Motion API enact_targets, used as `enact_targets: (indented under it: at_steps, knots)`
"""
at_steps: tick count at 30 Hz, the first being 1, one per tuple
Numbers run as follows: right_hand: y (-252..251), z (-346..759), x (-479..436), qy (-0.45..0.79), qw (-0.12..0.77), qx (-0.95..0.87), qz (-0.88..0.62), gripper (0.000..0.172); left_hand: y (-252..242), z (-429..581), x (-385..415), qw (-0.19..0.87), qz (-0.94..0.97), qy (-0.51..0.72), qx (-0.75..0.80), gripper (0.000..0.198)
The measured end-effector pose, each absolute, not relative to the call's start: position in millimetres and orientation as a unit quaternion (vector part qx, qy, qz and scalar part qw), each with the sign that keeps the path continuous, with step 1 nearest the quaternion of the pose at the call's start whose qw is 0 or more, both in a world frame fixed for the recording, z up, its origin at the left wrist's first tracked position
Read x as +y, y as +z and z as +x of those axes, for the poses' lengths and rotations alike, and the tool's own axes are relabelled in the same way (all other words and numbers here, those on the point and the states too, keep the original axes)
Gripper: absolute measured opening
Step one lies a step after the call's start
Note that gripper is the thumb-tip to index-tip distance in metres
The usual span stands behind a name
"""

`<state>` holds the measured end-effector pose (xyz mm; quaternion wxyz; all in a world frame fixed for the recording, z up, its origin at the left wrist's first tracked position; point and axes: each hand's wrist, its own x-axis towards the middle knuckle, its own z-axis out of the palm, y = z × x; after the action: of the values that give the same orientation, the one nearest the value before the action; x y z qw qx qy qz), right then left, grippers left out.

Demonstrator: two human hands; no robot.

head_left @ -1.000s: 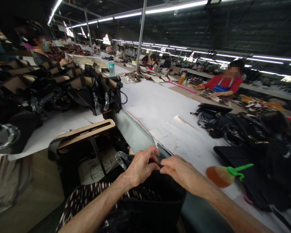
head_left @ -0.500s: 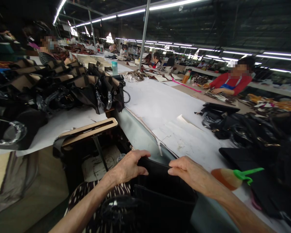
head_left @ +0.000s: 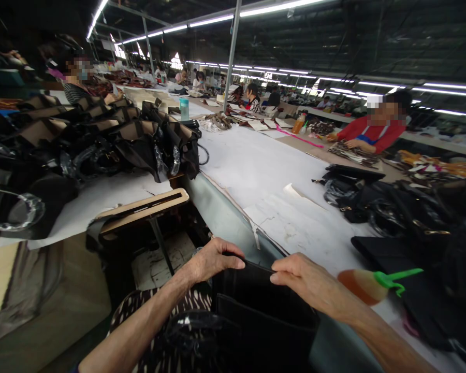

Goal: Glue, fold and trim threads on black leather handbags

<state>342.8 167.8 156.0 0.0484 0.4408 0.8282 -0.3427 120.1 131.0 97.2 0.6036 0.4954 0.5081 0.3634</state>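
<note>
A black handbag [head_left: 267, 326] stands with its mouth up at my lap, against the table's edge. My left hand [head_left: 213, 260] pinches the far rim of the bag near its left corner, thumb on the inner side. Farther right on that same rim, my right hand [head_left: 301, 277] is closed with thumb and fingers over the edge. A plastic-wrapped handle [head_left: 202, 324] hangs on the near side of the bag. Most of the bag's dark inside is too dim to make out.
Paper-covered table [head_left: 252, 166] stretches ahead. Right of my hand lie a glue bottle [head_left: 363, 286] with green nozzle and a pile of black bags [head_left: 411, 207]. Left are a slotted wooden stand [head_left: 143, 210] and many black bags [head_left: 135, 140]. A co-worker in red [head_left: 376, 129] sits across.
My left thumb and fingers have closed together on the rim, where they were apart before. The bag's mouth has shifted slightly; my right hand stays nearly in place.
</note>
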Motion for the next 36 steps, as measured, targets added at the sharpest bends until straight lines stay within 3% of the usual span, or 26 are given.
enact_targets:
  at_steps: [4, 15, 23, 27, 30, 34, 36]
  knots:
    - [154.7, 341.9, 168.8, -0.353, 0.048, 0.832, 0.426, 0.031, 92.1, 120.2, 133.0, 0.621, 0.462, 0.358, 0.522, 0.031]
    - [156.7, 343.2, 174.8, -0.383, 0.068, 0.809, 0.441, 0.027, 91.9, 127.1, 127.2, 0.583, 0.507, 0.378, 0.510, 0.022]
    - [172.6, 320.1, 161.9, -0.214, 0.072, 0.869, 0.440, 0.017, 94.8, 142.6, 120.0, 0.540, 0.519, 0.381, 0.541, 0.019]
    - [166.1, 305.1, 156.5, -0.203, 0.065, 0.885, 0.415, 0.018, 97.2, 145.9, 114.3, 0.520, 0.547, 0.390, 0.527, 0.019]
    - [161.9, 302.3, 154.1, -0.213, 0.059, 0.880, 0.421, 0.024, 98.2, 139.1, 112.4, 0.562, 0.538, 0.396, 0.487, 0.017]
    - [164.1, 307.3, 153.4, -0.241, 0.070, 0.871, 0.422, 0.028, 91.9, 124.4, 109.3, 0.634, 0.496, 0.423, 0.416, 0.046]
    - [165.5, 309.8, 154.1, -0.245, 0.073, 0.868, 0.426, 0.030, 87.1, 119.5, 106.5, 0.646, 0.468, 0.431, 0.423, 0.049]
